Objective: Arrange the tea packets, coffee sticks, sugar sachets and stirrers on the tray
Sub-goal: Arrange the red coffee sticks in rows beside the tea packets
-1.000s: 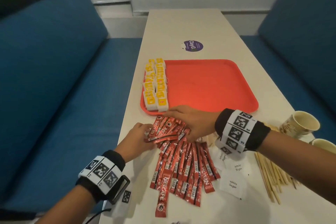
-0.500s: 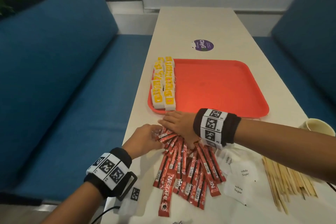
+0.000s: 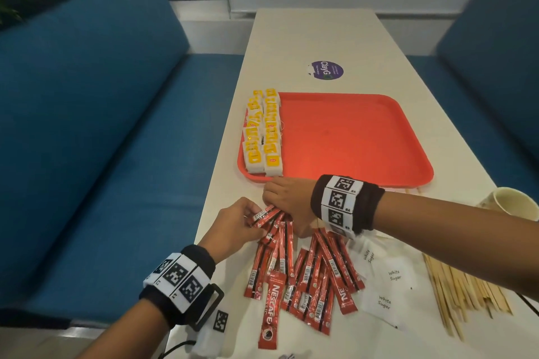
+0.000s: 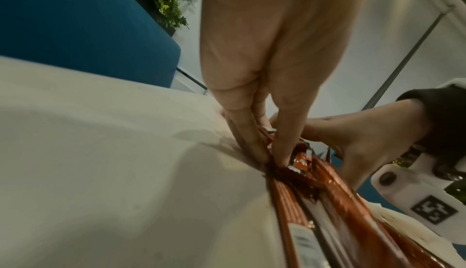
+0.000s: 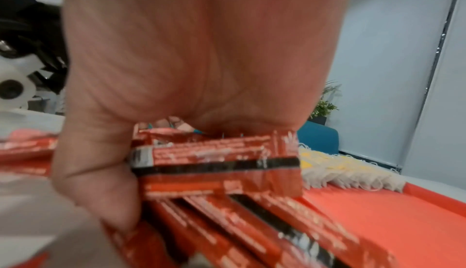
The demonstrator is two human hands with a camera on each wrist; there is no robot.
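Red coffee sticks [image 3: 306, 277] lie fanned out on the white table in front of the red tray [image 3: 350, 140]. My left hand [image 3: 250, 221] pinches the far ends of several sticks between thumb and fingers [image 4: 252, 140]. My right hand [image 3: 280, 201] lies over the same bunched ends, and its thumb and palm grip a bundle of coffee sticks [image 5: 219, 164]. Yellow and white tea packets [image 3: 264, 131] stand in two rows along the tray's left side. White sugar sachets [image 3: 388, 285] and wooden stirrers [image 3: 463, 291] lie on the table to the right.
A paper cup [image 3: 507, 204] stands right of my right forearm. A purple round sticker [image 3: 326, 70] is on the table beyond the tray. Blue sofas flank the table on both sides. The table's left edge runs close by my left hand.
My right hand has slid left across the stick ends towards my left hand, bunching them together. The left hand has closed on the ends.
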